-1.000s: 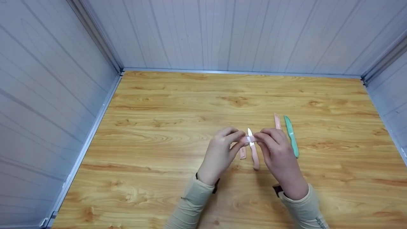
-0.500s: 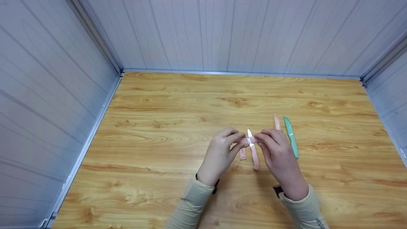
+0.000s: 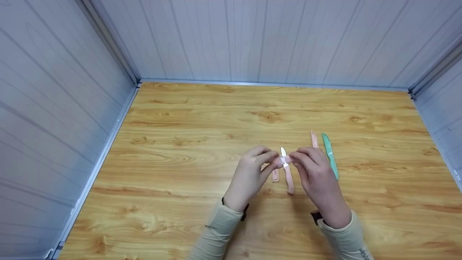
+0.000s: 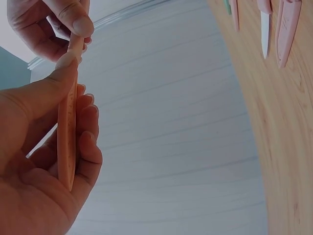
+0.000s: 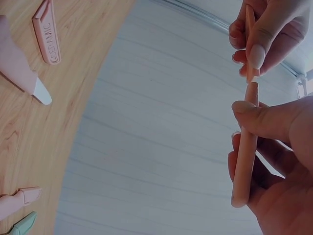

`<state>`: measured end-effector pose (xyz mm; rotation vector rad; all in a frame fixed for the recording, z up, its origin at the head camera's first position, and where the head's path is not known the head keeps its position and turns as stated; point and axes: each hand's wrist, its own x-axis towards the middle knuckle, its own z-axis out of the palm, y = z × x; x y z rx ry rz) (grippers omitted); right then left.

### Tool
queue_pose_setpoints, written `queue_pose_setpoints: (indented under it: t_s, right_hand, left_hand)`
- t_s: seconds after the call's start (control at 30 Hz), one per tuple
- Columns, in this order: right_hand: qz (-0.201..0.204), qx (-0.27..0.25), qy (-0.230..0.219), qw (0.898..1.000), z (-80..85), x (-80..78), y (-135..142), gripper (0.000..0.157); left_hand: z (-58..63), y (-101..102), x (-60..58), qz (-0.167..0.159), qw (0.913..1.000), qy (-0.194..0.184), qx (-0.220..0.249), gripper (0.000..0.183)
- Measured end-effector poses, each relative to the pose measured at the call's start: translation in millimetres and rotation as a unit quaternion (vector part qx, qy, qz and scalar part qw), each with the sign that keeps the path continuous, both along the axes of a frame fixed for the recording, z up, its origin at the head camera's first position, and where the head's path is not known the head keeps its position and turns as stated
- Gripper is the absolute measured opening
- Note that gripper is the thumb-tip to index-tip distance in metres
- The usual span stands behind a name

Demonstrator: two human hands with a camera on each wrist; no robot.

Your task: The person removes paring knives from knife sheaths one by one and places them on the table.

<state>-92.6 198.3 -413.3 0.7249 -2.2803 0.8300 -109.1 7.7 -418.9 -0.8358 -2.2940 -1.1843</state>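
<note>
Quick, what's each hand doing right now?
Left hand: closed, holding a pink sheath.
Right hand: closed, holding a pink knife by its handle.

Place: walled-in work booth | Surface: wood-grain tabletop [image 3: 162,202] | Walls: pale, streaked panels [image 3: 245,39] at back, left and right | Edging: metal trim [image 3: 234,83] along the tabletop's far side | Building: cannot tell

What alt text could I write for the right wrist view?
The right hand holds a pink knife handle, end to end with a pink sheath in the left hand. A white-bladed pink knife, a sheath marked CERAMIC, and parts of another pink knife and a green knife lie on the wood-grain table.
</note>
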Motion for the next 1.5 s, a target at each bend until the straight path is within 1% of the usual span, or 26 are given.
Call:
queue_pose_setpoints:
  t_s: [0.17, 0.4, 0.67, 0.87, 1.03, 1.33, 1.5]
  right_hand:
    - [-0.001, 0.003, -0.002, 1.0, -0.7, 0.1, 0.7, 0.024]
    - [-0.001, 0.005, -0.001, 1.0, -0.2, 0.6, 0.7, 0.024]
    - [-0.005, 0.0, -0.002, 1.0, -1.4, 0.8, 0.9, 0.024]
    - [-0.005, 0.0, -0.003, 1.0, -0.8, 0.6, 1.7, 0.025]
    - [-0.004, 0.004, -0.006, 1.0, 0.7, 0.2, 2.5, 0.025]
    - [-0.01, 0.01, -0.052, 0.999, 1.5, 0.3, 4.2, 0.021]
    - [-0.007, 0.01, -0.048, 0.999, -0.2, -0.9, 4.1, 0.02]
  left_hand:
    - [-0.5, 0.4, 0.7, 0.007, 1.0, 0.003, -0.005, 0.02]
    - [-1.5, 0.2, 0.8, 0.002, 1.0, -0.002, 0.002, 0.02]
    - [-2.5, 0.2, 1.2, 0.008, 0.9999, 0.003, 0.005, 0.018]
    - [-1.8, -0.8, 0.6, 0.0, 1.0, 0.0, 0.006, 0.019]
    - [-1.6, -0.4, 0.3, 0.0, 1.0, 0.001, 0.007, 0.021]
    - [-3.1, -1.3, -1.7, 0.003, 1.0, -0.003, -0.001, 0.022]
    - [-2.9, -2.1, -2.4, 0.003, 1.0, -0.006, -0.002, 0.022]
